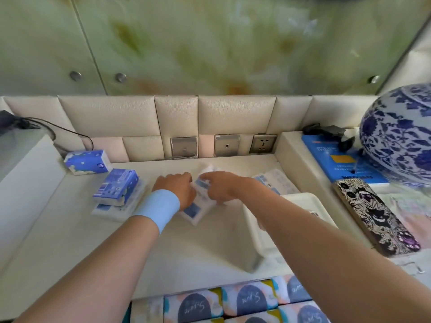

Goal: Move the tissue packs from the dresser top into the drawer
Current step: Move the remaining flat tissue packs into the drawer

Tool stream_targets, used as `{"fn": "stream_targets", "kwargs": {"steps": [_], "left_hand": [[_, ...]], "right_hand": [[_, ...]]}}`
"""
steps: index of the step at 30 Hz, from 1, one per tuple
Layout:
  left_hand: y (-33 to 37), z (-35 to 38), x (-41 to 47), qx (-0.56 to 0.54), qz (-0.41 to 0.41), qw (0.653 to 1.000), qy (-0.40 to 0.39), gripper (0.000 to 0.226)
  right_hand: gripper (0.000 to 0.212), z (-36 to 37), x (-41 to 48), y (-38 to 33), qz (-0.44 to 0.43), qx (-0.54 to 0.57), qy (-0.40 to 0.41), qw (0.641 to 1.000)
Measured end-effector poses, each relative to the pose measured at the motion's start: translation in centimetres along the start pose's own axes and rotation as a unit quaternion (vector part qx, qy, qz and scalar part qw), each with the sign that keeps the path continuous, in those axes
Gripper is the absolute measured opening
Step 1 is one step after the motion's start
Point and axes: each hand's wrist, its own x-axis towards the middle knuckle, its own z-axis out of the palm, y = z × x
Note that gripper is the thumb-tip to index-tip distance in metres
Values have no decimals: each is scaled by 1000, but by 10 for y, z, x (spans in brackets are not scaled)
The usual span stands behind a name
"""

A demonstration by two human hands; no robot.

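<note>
Single head-worn wide-angle view, forward and down, close over the dresser top [93,252].

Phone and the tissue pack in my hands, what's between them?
Head view: a white tray, crossed by the right forearm, lies between the phone and the tissue pack.

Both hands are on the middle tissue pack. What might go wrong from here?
1. White tissue pokes from the tissue pack held by the left hand and right hand; it may pull out or tear on lifting.
2. The stacked packs close beside the left hand sit askew; a swing back might knock the top one off.
</note>
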Motion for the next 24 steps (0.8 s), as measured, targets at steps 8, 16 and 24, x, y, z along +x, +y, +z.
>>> {"fn": "stream_targets", "kwargs": {"steps": [8, 16, 24], "left_hand": [[36, 18, -3, -55, 147, 987, 20, 69], [47, 39, 8, 39, 118, 992, -21, 81], [29, 24, 7, 42, 104, 992, -55, 80]], "right_hand": [[65, -9, 4, 60, 219, -87, 63, 970], [81, -12, 20, 100, 254, -66, 29, 964], [46, -10, 29, 85, 108, -49, 184, 976]]}}
